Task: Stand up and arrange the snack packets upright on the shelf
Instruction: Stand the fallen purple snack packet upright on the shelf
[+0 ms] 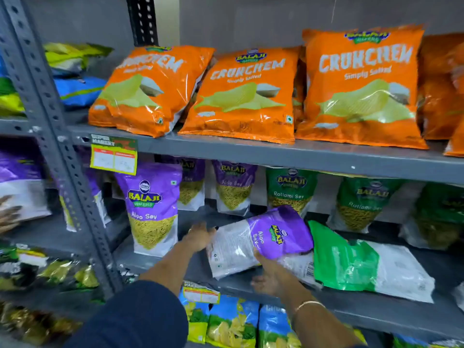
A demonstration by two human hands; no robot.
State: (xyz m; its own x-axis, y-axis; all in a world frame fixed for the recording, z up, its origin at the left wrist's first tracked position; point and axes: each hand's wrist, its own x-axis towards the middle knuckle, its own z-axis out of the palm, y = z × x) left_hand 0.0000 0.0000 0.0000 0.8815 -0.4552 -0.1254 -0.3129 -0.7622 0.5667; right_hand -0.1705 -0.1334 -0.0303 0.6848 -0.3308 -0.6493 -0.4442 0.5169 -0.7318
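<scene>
Right hand [272,277]: fingers curled under the lower edge of a purple-and-white plastic Aloo Sev pouch [261,242], gripping it. Left hand [199,238]: spread flat against the pouch's white left end, bracing it, not closed round it. Pouch: tilted on its side, part lifted off the grey metal middle shelf [251,287], its right end resting over a green-and-white plastic pouch lying flat [369,266]. Just left: one purple Aloo Sev pouch standing upright at the shelf front [152,209]. Behind: a back row of upright purple and green Ratlami Sev pouches [291,190]. Above: orange Crunchem crisp bags [361,86] leaning on the upper shelf. Status, judged: one pouch being raised; the green one not yet stood. Risks, judged: slick film may slip from the one-sided grip; the loose filling may shift and topple the pouch forward off the shelf edge; swinging it upright may drag the green pouch or knock the standing neighbour.
</scene>
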